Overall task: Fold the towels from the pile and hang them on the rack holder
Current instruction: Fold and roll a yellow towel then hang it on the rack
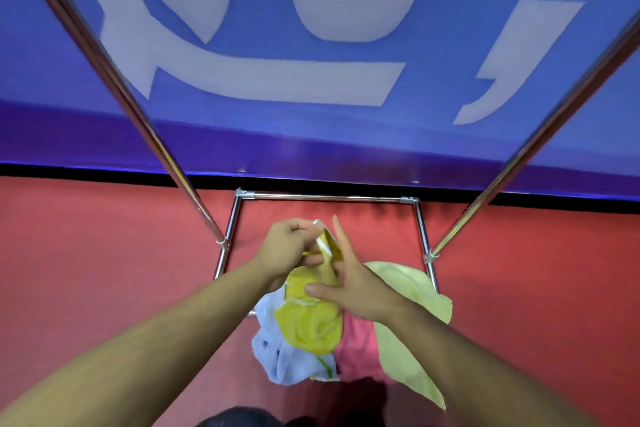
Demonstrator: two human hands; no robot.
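Your left hand had its fingers curled, pinching the top edge of the yellow towel. The towel hung down from that pinch. Your right hand was spread wide, fingers straight, its thumb lying against the yellow cloth just below the pinch. Beneath both hands the pile lay on the red floor: blue towel, pink towel, pale green towel. The rack base stood just beyond the fingertips.

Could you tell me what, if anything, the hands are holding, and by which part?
The left hand pinches the yellow towel by its top edge; the right hand is open against it.
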